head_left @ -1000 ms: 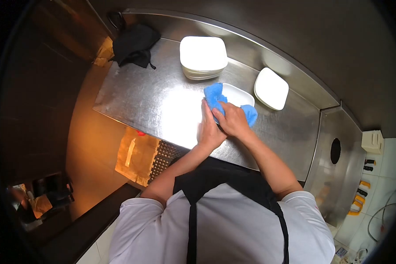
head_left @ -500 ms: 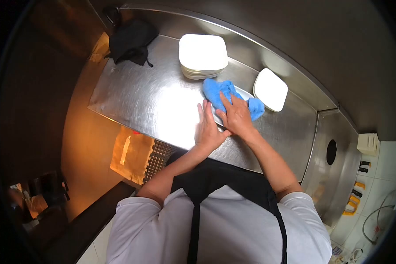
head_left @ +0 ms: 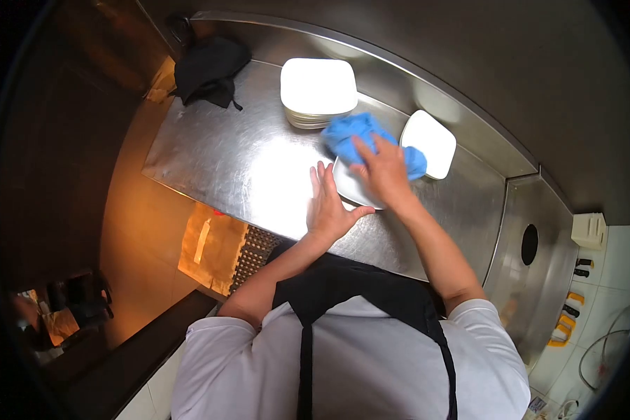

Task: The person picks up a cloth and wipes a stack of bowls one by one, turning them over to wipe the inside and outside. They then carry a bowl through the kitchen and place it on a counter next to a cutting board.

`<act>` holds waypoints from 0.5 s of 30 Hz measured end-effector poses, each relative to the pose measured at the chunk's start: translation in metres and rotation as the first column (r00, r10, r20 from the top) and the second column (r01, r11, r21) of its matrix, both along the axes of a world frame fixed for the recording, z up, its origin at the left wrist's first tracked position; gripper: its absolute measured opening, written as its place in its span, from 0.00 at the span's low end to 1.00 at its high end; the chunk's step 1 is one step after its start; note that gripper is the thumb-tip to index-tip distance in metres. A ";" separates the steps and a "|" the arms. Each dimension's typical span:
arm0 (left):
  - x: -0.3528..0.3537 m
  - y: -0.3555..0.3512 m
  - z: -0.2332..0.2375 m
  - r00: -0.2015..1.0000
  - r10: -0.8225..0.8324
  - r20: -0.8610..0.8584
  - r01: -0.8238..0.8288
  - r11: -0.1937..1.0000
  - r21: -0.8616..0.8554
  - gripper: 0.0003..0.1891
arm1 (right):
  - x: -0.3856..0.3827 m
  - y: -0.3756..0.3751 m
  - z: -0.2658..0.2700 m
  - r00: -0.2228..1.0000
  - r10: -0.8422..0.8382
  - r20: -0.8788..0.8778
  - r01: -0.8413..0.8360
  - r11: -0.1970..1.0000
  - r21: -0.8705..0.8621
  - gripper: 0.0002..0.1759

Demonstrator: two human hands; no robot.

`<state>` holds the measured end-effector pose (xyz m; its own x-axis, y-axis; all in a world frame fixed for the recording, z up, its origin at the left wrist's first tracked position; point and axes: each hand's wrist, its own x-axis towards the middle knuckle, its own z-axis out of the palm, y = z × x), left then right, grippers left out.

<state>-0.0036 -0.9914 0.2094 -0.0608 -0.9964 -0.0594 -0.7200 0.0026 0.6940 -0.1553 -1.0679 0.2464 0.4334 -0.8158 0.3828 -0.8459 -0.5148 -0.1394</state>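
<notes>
The right hand, fingers spread, presses a cloth onto a plate mid-counter. The left hand, flat and open, braces its left rim. A hard push could skid the plate into the far stack.

The white plate is squarish with rounded corners and a glossy surface. It rests on the steel counter, near the front edge. The blue cloth is crumpled and bunched. It lies across the plate's far part, and one fold projects to the right.
</notes>
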 end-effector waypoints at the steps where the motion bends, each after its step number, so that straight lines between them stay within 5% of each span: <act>1: 0.000 -0.001 -0.003 1.000 -0.004 -0.003 0.003 1.000 -0.008 0.70 | 0.006 0.006 -0.008 0.998 0.044 -0.037 -0.046 0.997 -0.060 0.36; 4: 0.000 0.000 -0.011 1.000 0.005 0.022 -0.004 1.000 -0.019 0.66 | 0.023 0.022 -0.009 0.997 -0.059 0.047 0.038 0.932 0.362 0.39; 8: -0.004 -0.003 -0.021 0.976 -0.042 0.212 0.074 0.986 -0.148 0.65 | 0.031 0.037 0.003 0.992 -0.057 0.114 -0.003 0.881 0.472 0.46; 12: -0.002 -0.002 -0.015 0.992 -0.051 0.115 0.055 0.998 -0.032 0.68 | 0.021 0.018 0.004 0.892 -0.234 0.388 -0.135 0.679 0.722 0.44; 13: -0.003 -0.003 -0.014 0.996 -0.037 0.077 0.038 0.999 -0.010 0.69 | 0.017 0.007 -0.001 0.813 -0.274 0.513 -0.275 0.597 0.754 0.39; 15: -0.004 -0.001 -0.019 0.998 0.006 0.059 -0.003 0.998 -0.057 0.71 | 0.009 0.015 0.016 0.335 -0.580 0.742 -0.501 0.558 0.662 0.37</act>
<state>-0.0073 -0.9920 0.1909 -0.0543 -0.9985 -0.0055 -0.7599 0.0377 0.6490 -0.1461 -1.0530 0.2620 0.2483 -0.9336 -0.2582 0.0855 0.2866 -0.9542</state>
